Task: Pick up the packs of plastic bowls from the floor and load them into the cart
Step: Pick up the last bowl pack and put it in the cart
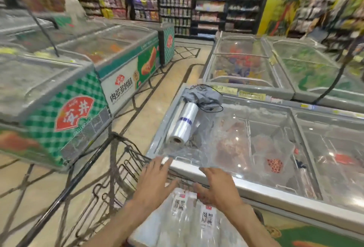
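Your packs (189,225) sit in the cart (110,179) right under you: clear, crinkly film, white labels, so probably slippery. Left hand (155,179) and right hand (214,185) hover above, fingers spread, holding nothing. Shove them sideways and they could slide through the wire toward the freezer (256,179).
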The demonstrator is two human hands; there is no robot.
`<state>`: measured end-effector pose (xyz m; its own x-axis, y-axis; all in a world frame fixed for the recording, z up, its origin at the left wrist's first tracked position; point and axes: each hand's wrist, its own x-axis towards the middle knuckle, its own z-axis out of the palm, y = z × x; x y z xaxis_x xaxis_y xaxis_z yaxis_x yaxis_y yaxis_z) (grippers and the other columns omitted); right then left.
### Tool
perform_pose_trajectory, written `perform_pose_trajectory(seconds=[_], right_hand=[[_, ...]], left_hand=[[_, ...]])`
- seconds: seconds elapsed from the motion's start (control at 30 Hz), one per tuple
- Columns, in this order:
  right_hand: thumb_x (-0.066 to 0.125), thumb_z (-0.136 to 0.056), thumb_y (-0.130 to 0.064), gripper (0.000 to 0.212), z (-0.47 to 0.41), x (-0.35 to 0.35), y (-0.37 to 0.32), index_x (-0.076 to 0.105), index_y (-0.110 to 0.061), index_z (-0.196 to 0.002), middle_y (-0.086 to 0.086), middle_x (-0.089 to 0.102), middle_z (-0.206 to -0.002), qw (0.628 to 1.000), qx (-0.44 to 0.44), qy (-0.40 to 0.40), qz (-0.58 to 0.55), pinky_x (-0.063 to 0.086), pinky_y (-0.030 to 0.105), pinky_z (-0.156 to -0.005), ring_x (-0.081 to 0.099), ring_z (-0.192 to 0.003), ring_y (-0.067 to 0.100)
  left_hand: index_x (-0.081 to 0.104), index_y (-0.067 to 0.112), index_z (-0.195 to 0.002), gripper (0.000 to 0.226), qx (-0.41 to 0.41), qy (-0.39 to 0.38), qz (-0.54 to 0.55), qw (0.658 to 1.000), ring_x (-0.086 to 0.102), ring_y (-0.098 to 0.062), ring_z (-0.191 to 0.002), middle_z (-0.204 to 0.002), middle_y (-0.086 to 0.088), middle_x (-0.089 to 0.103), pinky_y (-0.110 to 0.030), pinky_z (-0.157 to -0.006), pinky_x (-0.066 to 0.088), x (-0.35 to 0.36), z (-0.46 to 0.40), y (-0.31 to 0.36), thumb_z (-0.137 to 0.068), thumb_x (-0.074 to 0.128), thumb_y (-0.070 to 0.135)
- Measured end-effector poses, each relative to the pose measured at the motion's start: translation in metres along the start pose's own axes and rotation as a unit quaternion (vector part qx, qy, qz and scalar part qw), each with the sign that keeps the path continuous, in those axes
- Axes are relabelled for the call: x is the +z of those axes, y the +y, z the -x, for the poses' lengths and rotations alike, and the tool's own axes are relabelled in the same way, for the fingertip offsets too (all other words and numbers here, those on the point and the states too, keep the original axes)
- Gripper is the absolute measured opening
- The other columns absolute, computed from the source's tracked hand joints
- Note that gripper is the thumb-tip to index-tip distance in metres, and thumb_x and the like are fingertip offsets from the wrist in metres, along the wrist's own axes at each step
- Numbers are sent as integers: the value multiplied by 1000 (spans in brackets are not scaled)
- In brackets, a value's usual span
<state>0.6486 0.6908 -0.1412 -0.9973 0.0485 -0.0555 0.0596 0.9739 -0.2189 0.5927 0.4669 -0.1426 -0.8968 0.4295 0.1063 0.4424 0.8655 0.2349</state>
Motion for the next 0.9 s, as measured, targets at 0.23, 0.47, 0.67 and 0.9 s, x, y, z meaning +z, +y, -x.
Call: perform_pose_trajectory(seconds=[0.23,0.47,0.67,0.9], right_hand=[[7,-73,-96,105,-48,-63,-136,42,-34,-149,-6,53,-145,994,-111,17,-12,43,43,-107,52,-130,20],[45,-93,-71,72,-100,-68,-302,39,-31,-152,-4,53,-145,986,-164,24,-6,43,40,-107,49,-132,18],[45,-93,-72,73,-144,-48,-448,41,-29,-152,-4,52,-147,980,-189,58,10,42,34,-104,50,-133,17],[44,-90,-76,75,-227,-43,-538,40,-33,-152,-8,51,-147,979,-191,67,6,40,36,-107,47,-135,14]], left_hand=[[27,34,-157,76,-56,59,-3,997,26,-20,-150,-162,2,30,-44,-123,23,-110,37,-109,-92,31,73],[29,34,-155,71,-105,76,2,992,29,-19,-147,-159,5,34,-46,-120,25,-181,80,-270,-95,41,69],[28,34,-156,73,-124,82,1,989,26,-21,-148,-162,4,29,-47,-121,23,-225,106,-411,-94,43,70],[27,32,-157,76,-121,81,-10,989,26,-21,-149,-162,2,30,-48,-123,21,-260,61,-516,-94,41,72]])
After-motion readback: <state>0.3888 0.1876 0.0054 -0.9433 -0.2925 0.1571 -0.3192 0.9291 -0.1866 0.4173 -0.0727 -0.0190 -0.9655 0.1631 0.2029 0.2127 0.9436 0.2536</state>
